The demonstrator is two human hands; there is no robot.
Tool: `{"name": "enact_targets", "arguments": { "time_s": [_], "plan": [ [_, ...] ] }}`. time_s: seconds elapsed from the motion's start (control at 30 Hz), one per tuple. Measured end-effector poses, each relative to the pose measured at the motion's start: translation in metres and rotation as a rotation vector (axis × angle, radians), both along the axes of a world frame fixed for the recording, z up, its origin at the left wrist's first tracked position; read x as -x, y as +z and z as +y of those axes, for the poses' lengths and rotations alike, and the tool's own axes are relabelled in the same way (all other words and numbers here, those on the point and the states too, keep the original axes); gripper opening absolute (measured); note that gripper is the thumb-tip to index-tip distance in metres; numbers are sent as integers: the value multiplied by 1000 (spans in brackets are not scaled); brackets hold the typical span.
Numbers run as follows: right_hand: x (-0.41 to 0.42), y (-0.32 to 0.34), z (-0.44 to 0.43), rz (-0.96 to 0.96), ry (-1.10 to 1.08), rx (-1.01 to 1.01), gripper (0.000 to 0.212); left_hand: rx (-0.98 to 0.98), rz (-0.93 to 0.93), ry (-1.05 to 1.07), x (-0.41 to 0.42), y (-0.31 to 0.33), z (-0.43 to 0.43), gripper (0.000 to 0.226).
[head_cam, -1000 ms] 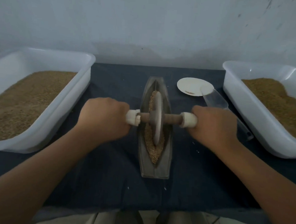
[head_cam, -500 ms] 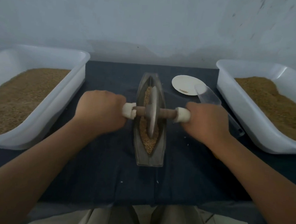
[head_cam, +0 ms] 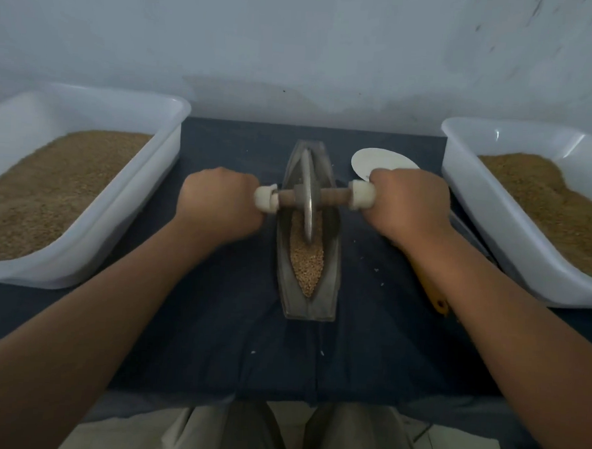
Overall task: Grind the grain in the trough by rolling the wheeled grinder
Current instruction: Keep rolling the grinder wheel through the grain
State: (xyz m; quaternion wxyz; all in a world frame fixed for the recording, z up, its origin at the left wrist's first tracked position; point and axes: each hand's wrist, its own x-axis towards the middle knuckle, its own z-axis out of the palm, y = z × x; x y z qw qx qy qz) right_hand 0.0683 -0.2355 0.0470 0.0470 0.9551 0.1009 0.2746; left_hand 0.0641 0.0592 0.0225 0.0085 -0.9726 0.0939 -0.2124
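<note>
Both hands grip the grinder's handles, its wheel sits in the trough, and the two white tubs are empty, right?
Not empty: the head view shows the left tub and right tub each holding brown grain. The rest is right.

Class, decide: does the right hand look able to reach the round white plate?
Probably yes: the round white plate lies just beyond the right hand, nothing between; it must release the grinder's white handle.

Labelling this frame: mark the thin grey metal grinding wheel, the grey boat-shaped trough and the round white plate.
thin grey metal grinding wheel (head_cam: pixel 307 221), head view, lower disc face.
grey boat-shaped trough (head_cam: pixel 330 267), head view, bare right wall.
round white plate (head_cam: pixel 377 160), head view, uncovered far part.
</note>
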Motion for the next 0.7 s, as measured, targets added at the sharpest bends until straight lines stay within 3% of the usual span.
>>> {"name": "enact_targets", "arguments": {
  "time_s": [0.17,0.37,0.53,0.7],
  "plan": [
    [57,-5,-18,72,129,-3,37,20,-95,-135,53,-13,16,40],
    [2,-4,-2,5,24,-31,30,35,11,12,3,-5,1,40],
    [-28,-9,-1,125,-47,-105,29,-40,49,32,-27,22,-15,27],
    [37,-17,-13,25,19,-34,37,-101,-8,-106,26,13,4,41]
  ]
}}
